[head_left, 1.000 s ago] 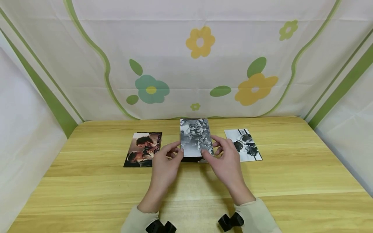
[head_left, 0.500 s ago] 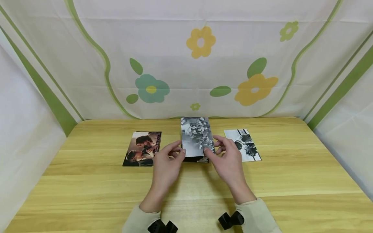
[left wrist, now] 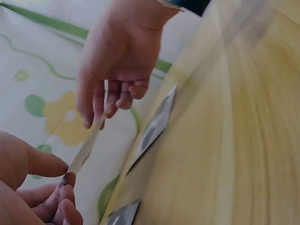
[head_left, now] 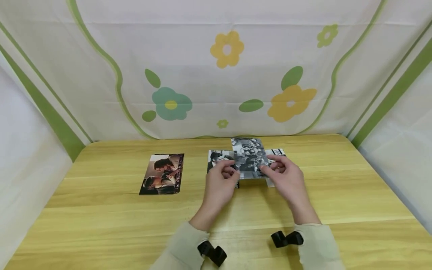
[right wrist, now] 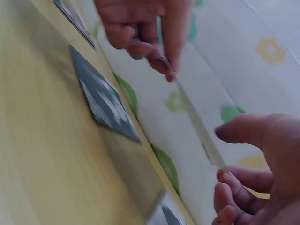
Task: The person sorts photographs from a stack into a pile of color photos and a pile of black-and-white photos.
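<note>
Both hands hold one black-and-white photo (head_left: 249, 157) by its near corners, lifted off the bench (head_left: 101, 210) and tilted so its face shows to the head camera. Left hand (head_left: 221, 183): thumb and fingers pinched on the photo's left near edge. Right hand (head_left: 287, 179): thumb and fingers pinched on the right near edge. Both wrist views show the photo edge-on as a thin strip spanning the gap between the two hands, clear of the wood; the left wrist view shows the left thumb (left wrist: 44, 164) over the edge and the other fingers curled beneath.

Held photo sits right of centre, toward the far side of the bench, above the gap between two other prints. Second black-and-white photo (head_left: 217, 156) lies flat just left of and under it, partly hidden by the left hand. Third black-and-white photo (head_left: 277, 153) lies flat to the right, mostly covered by the held one and the right hand; only its far corner and a sliver of near edge show.

Colour photo (head_left: 162, 173) lies flat well apart to the left, long side running near to far.

Floral cloth backdrop (head_left: 216, 67) stands behind the bench. Pale sleeves on both forearms, a black strap fitting at each wrist.
</note>
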{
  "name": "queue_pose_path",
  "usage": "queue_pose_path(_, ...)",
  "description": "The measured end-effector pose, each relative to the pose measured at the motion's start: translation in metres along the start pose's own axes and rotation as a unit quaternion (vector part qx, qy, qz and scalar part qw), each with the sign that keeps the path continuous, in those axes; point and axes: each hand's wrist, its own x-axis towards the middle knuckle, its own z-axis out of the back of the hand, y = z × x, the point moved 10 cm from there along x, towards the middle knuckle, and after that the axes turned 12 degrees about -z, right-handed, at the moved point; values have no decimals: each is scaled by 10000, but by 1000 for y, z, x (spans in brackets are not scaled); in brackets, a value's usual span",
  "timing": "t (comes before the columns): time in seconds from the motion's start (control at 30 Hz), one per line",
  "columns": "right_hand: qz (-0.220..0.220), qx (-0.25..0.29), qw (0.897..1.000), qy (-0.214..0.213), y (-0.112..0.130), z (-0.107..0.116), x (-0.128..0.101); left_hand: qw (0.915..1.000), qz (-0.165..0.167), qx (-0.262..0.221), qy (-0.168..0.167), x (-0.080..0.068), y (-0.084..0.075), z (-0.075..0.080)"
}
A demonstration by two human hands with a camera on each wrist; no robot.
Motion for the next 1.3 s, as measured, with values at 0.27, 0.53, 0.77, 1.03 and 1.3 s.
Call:
queue_pose_path(0.27, -287, 135, 9995, 64, -32, 38, 21, 9994, -293, 19, 206, 7, -4, -50)
queue_pose_path(0.53, -660, 113, 9976, -153, -54, 58, 30, 9995, 25, -256, 157, 9, -2, -81)
queue_pose_path(0.77, -781, 106, 9967, -211, -62, 63, 32, 9995, 161, 123, 245, 5, 3, -94)
queue_pose_path(1.03, -977, -94, 9946, -326, -73, 60, 37, 9974, 264, 525, 425, 2, 10, -102)
queue_pose_path(1.3, -953, -641, 9921, -499, -81, 56, 42, 9950, 143, 688, 706, 2, 18, -103)
